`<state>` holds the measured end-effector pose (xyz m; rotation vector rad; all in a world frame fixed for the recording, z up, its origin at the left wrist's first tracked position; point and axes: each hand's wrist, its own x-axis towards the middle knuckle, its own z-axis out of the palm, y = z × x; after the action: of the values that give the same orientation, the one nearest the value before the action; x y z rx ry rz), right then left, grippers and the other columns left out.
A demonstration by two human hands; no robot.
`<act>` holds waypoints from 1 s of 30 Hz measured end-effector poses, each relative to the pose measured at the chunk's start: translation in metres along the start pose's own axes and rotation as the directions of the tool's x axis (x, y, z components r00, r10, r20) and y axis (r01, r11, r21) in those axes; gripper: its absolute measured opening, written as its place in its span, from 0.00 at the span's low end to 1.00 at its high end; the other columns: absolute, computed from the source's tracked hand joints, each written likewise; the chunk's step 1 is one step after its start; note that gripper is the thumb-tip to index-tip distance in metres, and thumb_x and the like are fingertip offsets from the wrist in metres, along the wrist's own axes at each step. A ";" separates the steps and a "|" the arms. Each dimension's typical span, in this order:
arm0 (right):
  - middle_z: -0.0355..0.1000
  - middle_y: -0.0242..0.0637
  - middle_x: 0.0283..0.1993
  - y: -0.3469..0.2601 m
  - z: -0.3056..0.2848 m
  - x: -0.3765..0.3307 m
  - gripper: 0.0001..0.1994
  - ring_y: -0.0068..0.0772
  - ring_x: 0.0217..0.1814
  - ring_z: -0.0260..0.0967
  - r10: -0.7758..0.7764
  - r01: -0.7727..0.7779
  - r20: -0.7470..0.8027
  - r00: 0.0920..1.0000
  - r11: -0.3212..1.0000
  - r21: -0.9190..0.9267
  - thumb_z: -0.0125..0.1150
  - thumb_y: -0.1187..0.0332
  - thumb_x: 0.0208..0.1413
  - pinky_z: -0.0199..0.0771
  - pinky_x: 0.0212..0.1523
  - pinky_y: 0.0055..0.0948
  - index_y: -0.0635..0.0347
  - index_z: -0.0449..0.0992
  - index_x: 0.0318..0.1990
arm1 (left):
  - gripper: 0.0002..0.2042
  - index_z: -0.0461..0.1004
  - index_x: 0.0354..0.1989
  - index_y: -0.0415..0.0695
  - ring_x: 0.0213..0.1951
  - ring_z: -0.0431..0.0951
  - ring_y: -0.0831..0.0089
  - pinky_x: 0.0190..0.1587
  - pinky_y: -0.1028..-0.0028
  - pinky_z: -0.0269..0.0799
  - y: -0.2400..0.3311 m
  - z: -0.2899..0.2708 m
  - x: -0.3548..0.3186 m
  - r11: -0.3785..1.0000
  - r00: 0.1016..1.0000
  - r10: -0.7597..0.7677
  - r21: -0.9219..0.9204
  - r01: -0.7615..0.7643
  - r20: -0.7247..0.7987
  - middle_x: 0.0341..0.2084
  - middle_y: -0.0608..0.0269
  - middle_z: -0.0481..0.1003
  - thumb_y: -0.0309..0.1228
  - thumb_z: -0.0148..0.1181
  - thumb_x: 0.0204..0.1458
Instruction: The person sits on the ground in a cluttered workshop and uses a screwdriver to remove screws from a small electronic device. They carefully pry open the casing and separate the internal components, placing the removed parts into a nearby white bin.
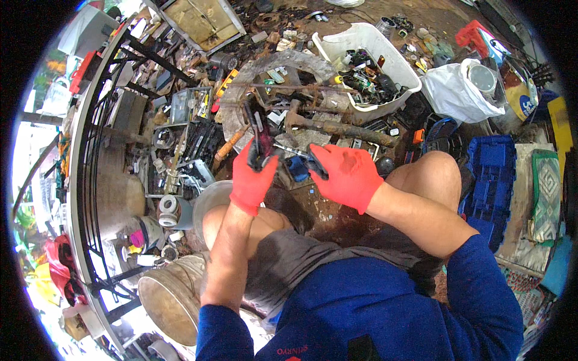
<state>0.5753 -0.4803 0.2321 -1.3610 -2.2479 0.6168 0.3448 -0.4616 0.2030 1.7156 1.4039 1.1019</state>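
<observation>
My left hand, in a red glove, is closed around the lower end of a dark, flat, slim electronic device with a reddish sheen, tilted upward. My right hand, also red-gloved, grips the dark handle of a screwdriver; its thin metal shaft points left toward the device. Whether the tip touches the device, I cannot tell. Just beyond my hands, a hammer with a worn handle lies across a round, worn, ring-like block. An orange-handled tool leans beside my left hand.
A white plastic tub holding dark electronic scraps stands beyond the block. White bags and a blue plastic case are to the right. At left are a metal rack, small parts bins and a bucket. Scrap litters the ground.
</observation>
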 end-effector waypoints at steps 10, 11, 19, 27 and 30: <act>0.77 0.25 0.33 0.017 -0.035 0.020 0.14 0.09 0.20 0.59 0.061 -0.544 0.541 0.839 0.075 0.835 0.55 0.64 0.61 0.53 0.18 0.14 0.54 0.77 0.51 | 0.18 0.75 0.43 0.45 0.25 0.65 0.87 0.26 0.83 0.59 0.014 0.001 0.011 0.834 0.942 -0.329 -0.447 0.322 0.065 0.25 0.75 0.71 0.46 0.45 0.65; 0.77 0.24 0.32 0.024 -0.033 0.018 0.13 0.09 0.19 0.58 0.058 -0.566 0.566 0.823 0.183 0.804 0.56 0.64 0.60 0.53 0.17 0.14 0.53 0.78 0.50 | 0.18 0.75 0.43 0.44 0.25 0.65 0.87 0.26 0.83 0.59 0.019 0.003 0.011 0.830 0.938 -0.330 -0.442 0.341 0.104 0.25 0.75 0.70 0.46 0.45 0.65; 0.74 0.48 0.30 0.017 -0.005 -0.001 0.18 0.52 0.34 0.74 0.010 -0.006 -0.072 0.997 0.999 0.050 0.62 0.60 0.50 0.75 0.37 0.43 0.61 0.77 0.45 | 0.21 0.74 0.43 0.44 0.24 0.65 0.85 0.24 0.82 0.58 -0.015 0.010 0.007 0.890 0.958 -0.262 -0.353 0.288 0.120 0.25 0.74 0.71 0.49 0.42 0.66; 0.75 0.55 0.45 0.038 -0.011 0.018 0.26 0.55 0.48 0.74 0.300 -0.341 0.163 0.940 0.857 0.386 0.60 0.50 0.50 0.73 0.50 0.43 0.63 0.75 0.48 | 0.23 0.75 0.42 0.46 0.21 0.65 0.86 0.21 0.83 0.57 -0.002 0.012 0.013 0.884 0.952 -0.298 -0.356 0.303 0.071 0.22 0.74 0.71 0.52 0.42 0.65; 0.76 0.56 0.42 0.039 -0.020 0.023 0.26 0.55 0.46 0.75 0.322 -0.440 0.341 0.883 0.822 0.361 0.58 0.48 0.50 0.73 0.49 0.44 0.63 0.76 0.46 | 0.23 0.75 0.42 0.46 0.21 0.65 0.86 0.21 0.83 0.57 -0.004 0.014 0.013 0.875 0.940 -0.330 -0.346 0.339 0.087 0.22 0.74 0.71 0.53 0.41 0.65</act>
<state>0.6049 -0.4409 0.2292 -1.5716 -1.8528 1.4246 0.3564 -0.4480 0.1960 1.1722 1.3259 1.0560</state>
